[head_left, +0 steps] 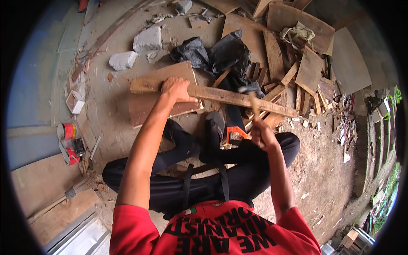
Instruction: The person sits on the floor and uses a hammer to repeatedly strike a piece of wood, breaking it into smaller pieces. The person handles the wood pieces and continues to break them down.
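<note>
A long wooden batten (229, 97) lies across a brown wooden board (146, 104) on the ground before my crossed legs. My left hand (175, 89) is closed around the batten, pressing it where it crosses the board. In my right hand (262, 136) is the wooden handle of a hammer (255, 108). Its head is smeared by motion and shows over the batten's right part; whether it touches the wood I cannot tell. Beneath the batten, by my right knee, lies a handsaw (235, 131) with an orange handle, partly hidden.
Black plastic sheeting (229, 53) lies crumpled beyond the batten. Scrap boards (312, 70) are heaped at the far right. Two pale blocks (147, 39) sit at the far left. An open can (66, 131) and small red containers stand at the left.
</note>
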